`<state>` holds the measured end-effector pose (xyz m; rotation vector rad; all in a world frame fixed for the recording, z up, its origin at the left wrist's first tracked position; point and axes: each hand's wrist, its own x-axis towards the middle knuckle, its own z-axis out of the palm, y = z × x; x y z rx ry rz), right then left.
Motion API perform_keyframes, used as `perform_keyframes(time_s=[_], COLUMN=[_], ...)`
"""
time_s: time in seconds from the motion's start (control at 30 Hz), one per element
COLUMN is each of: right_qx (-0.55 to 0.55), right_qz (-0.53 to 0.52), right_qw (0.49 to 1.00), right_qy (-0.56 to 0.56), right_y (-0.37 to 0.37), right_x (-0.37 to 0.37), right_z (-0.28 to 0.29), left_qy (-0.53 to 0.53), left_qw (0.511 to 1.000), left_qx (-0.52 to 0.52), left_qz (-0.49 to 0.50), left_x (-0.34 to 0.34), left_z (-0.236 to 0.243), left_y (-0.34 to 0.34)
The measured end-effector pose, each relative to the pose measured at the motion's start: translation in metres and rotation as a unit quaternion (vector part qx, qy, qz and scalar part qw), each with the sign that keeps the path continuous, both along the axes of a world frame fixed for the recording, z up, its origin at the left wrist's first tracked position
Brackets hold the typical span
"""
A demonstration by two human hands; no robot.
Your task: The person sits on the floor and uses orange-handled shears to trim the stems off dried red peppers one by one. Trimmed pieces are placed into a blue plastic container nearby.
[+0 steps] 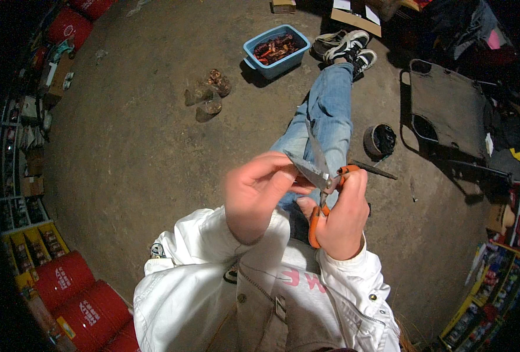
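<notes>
Holding of the scissors (326, 185) is done by the right hand (347, 222): the fingers are curled around the orange, smooth-looking handles, and the grip is closed on them. The scissors are held above the lap, pivot near the knuckles, with the two flat, tapering grey metal blades parted in a narrow V. The left hand (257, 199), partly blurred, is placed at the lower blade, with thumb and fingertips brought close to its edge; whether the metal is pinched or only touched cannot be determined. A dark, slender, tapering rod (380, 169) is seen protruding beyond the right hand; its support is not resolved.

The forearms are covered by a white jacket (183, 287) of creased cloth. Both legs are clad in faded blue denim (332, 100) and stretched out over a scuffed, stained floor (131, 158). Beyond the legs, a blue rectangular tub (286, 68) with a raised rim is filled with irregular brown and reddish pieces. Rounded, mottled brown objects (216, 82) are grouped to its left. A round container (369, 144), filled with black, crumpled material, is set near the right side of the legs.
</notes>
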<state>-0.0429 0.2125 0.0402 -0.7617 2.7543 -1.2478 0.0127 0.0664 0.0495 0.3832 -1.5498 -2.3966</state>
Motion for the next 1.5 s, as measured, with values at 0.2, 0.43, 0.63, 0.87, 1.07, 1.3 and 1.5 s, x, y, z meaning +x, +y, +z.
perform_keyframes(time_s=[0.2, 0.43, 0.63, 0.87, 1.07, 1.3, 1.5], right_qx=[0.015, 0.01, 0.011, -0.003, -0.015, -0.015, 0.004], right_qz=[0.005, 0.004, -0.003, 0.007, 0.043, 0.018, 0.019], right_qw=[1.0, 1.0, 0.999, 0.999, 0.996, 0.999, 0.999], right_qy=[-0.002, -0.02, -0.035, -0.05, -0.082, -0.04, -0.032], right_y=[-0.0001, 0.0001, -0.0004, -0.0005, 0.0006, -0.0007, -0.0001], right_x=[-0.0001, 0.0003, 0.0005, 0.0009, 0.0005, -0.0018, -0.0022], right_z=[0.0019, 0.0018, 0.0008, -0.0004, 0.0005, 0.0007, 0.0019], left_qy=[0.023, 0.007, -0.002, 0.005, -0.009, 0.001, -0.005], left_qw=[0.998, 0.999, 0.999, 1.0, 0.998, 0.999, 0.999], left_qx=[-0.056, -0.037, -0.047, -0.017, -0.061, 0.04, 0.011], left_qz=[0.005, 0.016, 0.014, -0.01, 0.01, -0.037, -0.032], left_x=[-0.0019, -0.0021, -0.001, -0.0013, -0.0018, 0.0001, -0.0009], left_z=[-0.0027, -0.0011, -0.0006, -0.0008, -0.0003, -0.0038, -0.0043], left_y=[-0.0017, 0.0007, -0.0003, -0.004, -0.0021, -0.0053, -0.003])
